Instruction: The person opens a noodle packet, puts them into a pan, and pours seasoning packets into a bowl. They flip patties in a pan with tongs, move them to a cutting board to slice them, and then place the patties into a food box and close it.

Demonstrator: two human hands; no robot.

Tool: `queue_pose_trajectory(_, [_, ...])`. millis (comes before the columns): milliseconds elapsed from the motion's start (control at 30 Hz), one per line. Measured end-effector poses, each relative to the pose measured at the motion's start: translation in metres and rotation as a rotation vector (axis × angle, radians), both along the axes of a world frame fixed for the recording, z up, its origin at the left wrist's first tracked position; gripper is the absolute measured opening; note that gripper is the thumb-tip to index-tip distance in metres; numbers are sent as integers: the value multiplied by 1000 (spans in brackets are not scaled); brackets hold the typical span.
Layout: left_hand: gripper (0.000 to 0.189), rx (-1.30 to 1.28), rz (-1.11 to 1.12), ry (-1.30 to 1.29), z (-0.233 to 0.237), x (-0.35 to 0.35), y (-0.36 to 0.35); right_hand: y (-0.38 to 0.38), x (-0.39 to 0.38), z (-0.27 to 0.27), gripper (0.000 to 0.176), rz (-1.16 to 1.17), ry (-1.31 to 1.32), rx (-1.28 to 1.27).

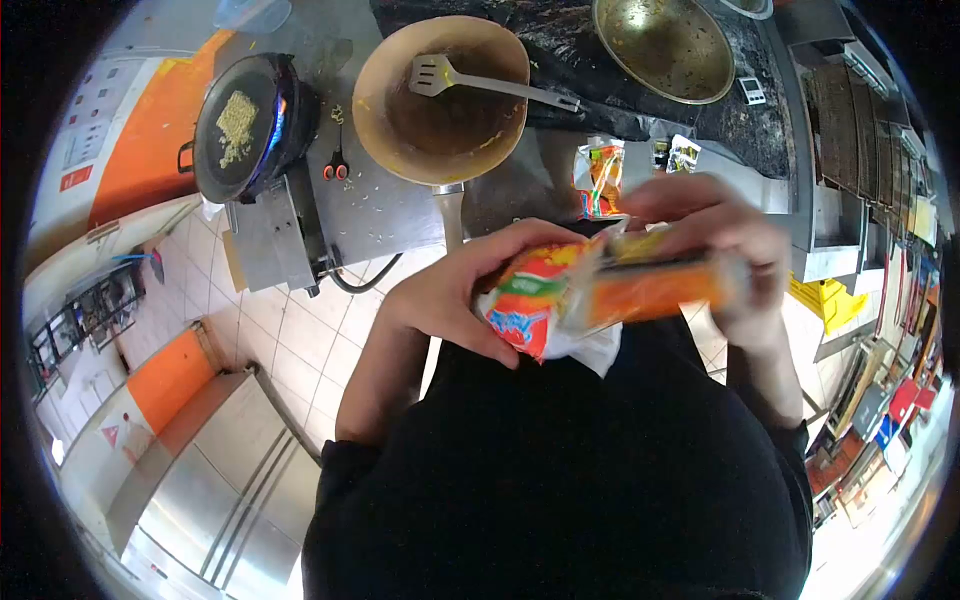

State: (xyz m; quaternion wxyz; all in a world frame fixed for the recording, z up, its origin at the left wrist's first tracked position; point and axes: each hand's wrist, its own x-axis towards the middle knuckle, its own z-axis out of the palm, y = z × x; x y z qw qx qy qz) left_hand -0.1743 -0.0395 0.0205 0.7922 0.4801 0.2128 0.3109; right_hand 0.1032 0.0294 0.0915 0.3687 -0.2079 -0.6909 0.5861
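Surface (385,218) runs across the top, with the tan pan (440,165) near 12 (handle end hidden behind the left hand (450,290)), a steel wok (665,50) at 1, kinda cut off, and a black pot (215,165) at 10 with noodles (238,125). Left grip's clamped on the red-yellow packet (530,295), mid-view, fingers mostly hidden. Right hand (720,235) is super blurry, grip looks closed on an orange packet (650,292), print unreadable.

A kitchen — pan (440,172), wok (665,45), gas stove (270,235).
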Motion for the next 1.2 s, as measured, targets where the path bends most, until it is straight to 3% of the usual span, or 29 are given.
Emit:
queue_pose_trajectory(33, [115, -3, 6, -3, -1, -4, -3, 7, 13, -4, 30, 14, -34, 70])
queue_pose_trajectory(67, [117, -76, 46, -17, -4, -10, -8, -15, 18, 1, 31, -279, 94, -330])
queue_pose_trajectory(100, [120, -148, 85, -32, -7, -14, -13, -7, 23, -6, 30, -256, 268, -409])
queue_pose_trajectory(167, [127, -127, 165, -56, -18, -25, -21, 0, 32, -31, 30, -553, 380, -618])
queue_pose_trajectory(233, [131, -187, 328, -194, -33, -26, -32, 16, 64, -97, 28, -417, 460, -695])
queue_pose_trajectory(267, [135, -233, 400, -63, -25, -32, -31, 22, 65, -132, 31, -595, 240, -700])
queue_pose_trajectory(300, [131, -175, 474, -139, -13, -28, -23, 21, 63, -160, 36, -764, 18, -699])
queue_pose_trajectory(367, [129, -195, 640, -147, -5, -26, -23, 9, 69, -192, 48, -1016, -566, -932])
queue_pose_trajectory(433, [123, -222, 669, -124, -12, -42, -29, -9, 113, -253, 62, -993, -483, -791])
queue_pose_trajectory(567, [105, -155, 898, -161, -13, -88, -34, -37, 124, -246, 55, -960, -561, -648])
queue_pose_trajectory(633, [97, -3, 931, -25, 8, -127, -38, -43, 137, -246, 53, -972, -376, -875])
queue_pose_trajectory(700, [91, 66, 993, 267, 30, -187, -43, -46, 146, -245, 50, -981, -391, -907])
queue_pose_trajectory(767, [89, 101, 1133, 848, 57, -238, -35, -43, 147, -233, 49, -939, -477, -844])
queue_pose_trajectory(833, [84, 204, 911, 1584, 85, -257, 1, -39, 155, -233, 49, -933, -492, -837])
queue_pose_trajectory(867, [84, 215, 910, 1575, 87, -266, 18, -36, 156, -226, 49, -863, -472, -853])
queue_pose_trajectory(933, [80, 534, 136, 2416, 83, -284, 51, -30, 163, -225, 50, -807, -436, -922])
queue_pose_trajectory(967, [80, 539, 142, 2417, 77, -294, 69, -29, 166, -228, 50, -809, -432, -918])
queue_pose_trajectory(1033, [82, 242, 124, 2442, 62, -314, 102, -33, 172, -232, 51, -771, -390, -951])
queue_pose_trajectory(1067, [82, 250, 121, 2445, 58, -328, 114, -37, 169, -229, 51, -806, -367, -949])
queue_pose_trajectory(1133, [74, 83, -196, 2223, 59, -340, 136, -48, 177, -233, 52, -814, -349, -966])
queue_pose_trajectory(1200, [74, 38, -241, 2181, 68, -338, 148, -63, 181, -235, 53, -838, -349, -984])
